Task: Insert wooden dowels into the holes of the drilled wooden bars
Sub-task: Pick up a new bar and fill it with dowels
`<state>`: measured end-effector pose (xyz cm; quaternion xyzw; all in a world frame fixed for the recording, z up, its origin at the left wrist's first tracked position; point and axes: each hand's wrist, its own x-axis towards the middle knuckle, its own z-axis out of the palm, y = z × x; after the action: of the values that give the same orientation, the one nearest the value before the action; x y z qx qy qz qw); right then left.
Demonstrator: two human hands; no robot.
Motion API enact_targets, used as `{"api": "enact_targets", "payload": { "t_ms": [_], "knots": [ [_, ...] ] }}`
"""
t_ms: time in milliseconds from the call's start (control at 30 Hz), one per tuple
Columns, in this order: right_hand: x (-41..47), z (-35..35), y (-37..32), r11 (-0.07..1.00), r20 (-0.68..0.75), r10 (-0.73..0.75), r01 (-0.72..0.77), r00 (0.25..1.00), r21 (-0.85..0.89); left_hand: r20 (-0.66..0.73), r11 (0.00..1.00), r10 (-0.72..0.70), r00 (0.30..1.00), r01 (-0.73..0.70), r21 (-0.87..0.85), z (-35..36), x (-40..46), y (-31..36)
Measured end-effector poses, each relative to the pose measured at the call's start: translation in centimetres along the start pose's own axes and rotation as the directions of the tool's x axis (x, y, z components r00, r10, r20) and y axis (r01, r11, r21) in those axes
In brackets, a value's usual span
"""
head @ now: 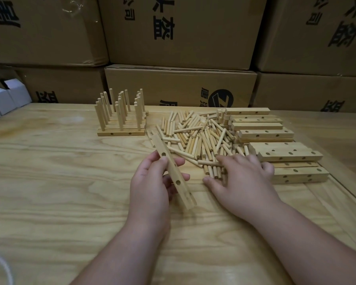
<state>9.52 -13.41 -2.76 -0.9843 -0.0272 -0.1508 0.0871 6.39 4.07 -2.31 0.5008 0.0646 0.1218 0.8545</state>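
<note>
Head view: left hand grips 1 drilled bar tilted above table; right hand, fingers spread, touches loose dowel pile; unfilled bars right, dowelled bars behind.

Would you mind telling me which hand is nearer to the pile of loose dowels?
Right. The right hand rests on the dowel pile's near edge; the left hand grips a drilled bar beside it.
</note>
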Motion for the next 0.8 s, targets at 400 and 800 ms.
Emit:
{"api": "enact_targets", "payload": {
  "t_ms": [400, 800],
  "knots": [
    [0.19, 0.03, 0.04, 0.996, -0.055, -0.046, 0.050, 0.997, 0.077, -0.014, 1.000, -0.011, 1.000, 0.011, -0.004, 0.07, 0.07, -0.09],
    [0.02, -0.82, -0.68, 0.943, -0.365, -0.060, 0.173, 0.929, 0.285, 0.043, 0.996, 0.005, 0.999, -0.009, 0.092, -0.26, 0.28, -0.08]
  ]
}}
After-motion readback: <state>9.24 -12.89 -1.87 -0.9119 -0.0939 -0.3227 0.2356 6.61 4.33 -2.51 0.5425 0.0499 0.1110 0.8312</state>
